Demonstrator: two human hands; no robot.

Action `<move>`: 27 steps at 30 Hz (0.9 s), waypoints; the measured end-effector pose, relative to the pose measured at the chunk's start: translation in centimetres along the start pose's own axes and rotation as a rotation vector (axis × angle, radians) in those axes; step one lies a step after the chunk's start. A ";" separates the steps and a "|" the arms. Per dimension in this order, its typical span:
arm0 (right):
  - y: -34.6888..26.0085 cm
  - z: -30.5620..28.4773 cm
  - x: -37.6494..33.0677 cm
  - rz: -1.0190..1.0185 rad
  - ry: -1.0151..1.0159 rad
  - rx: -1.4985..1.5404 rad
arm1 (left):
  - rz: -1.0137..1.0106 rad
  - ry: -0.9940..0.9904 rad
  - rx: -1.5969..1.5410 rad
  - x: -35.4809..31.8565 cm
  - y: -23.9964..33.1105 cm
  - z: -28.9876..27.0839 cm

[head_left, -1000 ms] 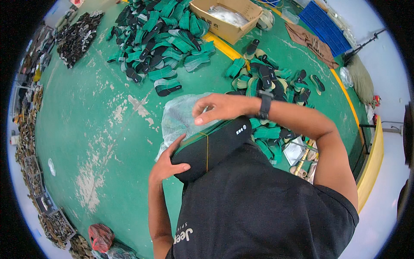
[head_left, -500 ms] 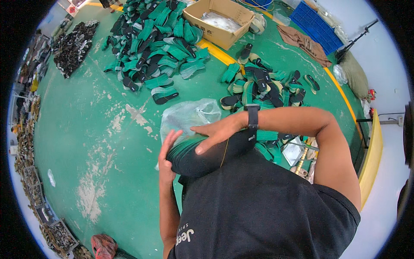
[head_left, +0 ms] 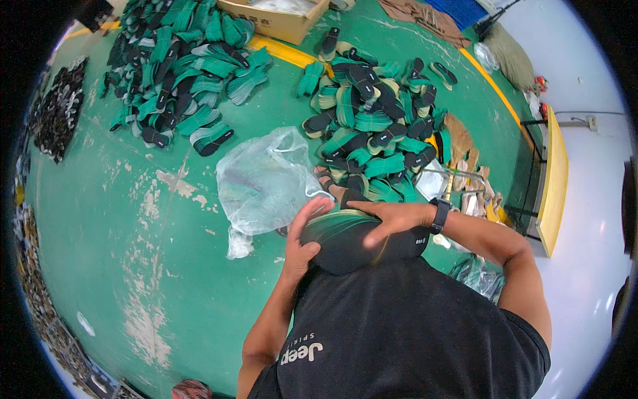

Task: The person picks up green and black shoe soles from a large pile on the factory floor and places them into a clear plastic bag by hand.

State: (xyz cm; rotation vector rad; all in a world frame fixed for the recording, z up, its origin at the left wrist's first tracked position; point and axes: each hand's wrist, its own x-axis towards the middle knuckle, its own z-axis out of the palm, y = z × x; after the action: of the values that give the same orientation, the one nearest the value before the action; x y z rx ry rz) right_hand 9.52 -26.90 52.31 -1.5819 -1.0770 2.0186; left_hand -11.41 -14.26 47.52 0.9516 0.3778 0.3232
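Note:
A thick bundle of insoles (head_left: 342,251), black on its near face with green and pale edges fanned along the top, is held against my torso. A thin yellowish band runs round its middle. My left hand (head_left: 304,236) cups the bundle's left end, thumb on the near face and fingers at the far side. Over the top lies my right hand (head_left: 395,221), its thumb pressed on the black face near the band; a dark watch is on that wrist. Just beyond the bundle, a translucent plastic bag (head_left: 266,176) with greenish contents rests on the floor.
A pile of green and black insole bundles (head_left: 372,126) lies ahead, with a larger pile (head_left: 176,66) farther left. A cardboard box (head_left: 279,20) stands behind them. To the right are a yellow board (head_left: 553,183) and a sack (head_left: 508,56). Dark pieces (head_left: 60,110) are heaped far left.
The view has shifted, so the floor piles appear farther left and the plastic bag shows more fully. Both hands stay on the bundle, whose layered edges are fanned out more visibly.

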 end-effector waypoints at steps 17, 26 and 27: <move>28.9 -18.5 17.1 0.148 0.299 0.836 | -0.432 0.421 0.734 15.4 -25.2 -12.3; 52.3 -19.2 23.8 0.382 0.713 1.293 | -0.729 0.163 1.653 29.9 -55.5 -32.0; 51.8 -18.7 25.2 0.402 0.631 1.351 | -0.767 0.149 1.728 28.8 -55.5 -36.1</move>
State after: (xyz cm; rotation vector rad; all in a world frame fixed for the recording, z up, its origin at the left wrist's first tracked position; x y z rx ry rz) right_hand 28.01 -36.75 -4.50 -1.3962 0.7803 1.5261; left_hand 3.60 -5.87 -22.57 2.3184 1.1786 -0.8283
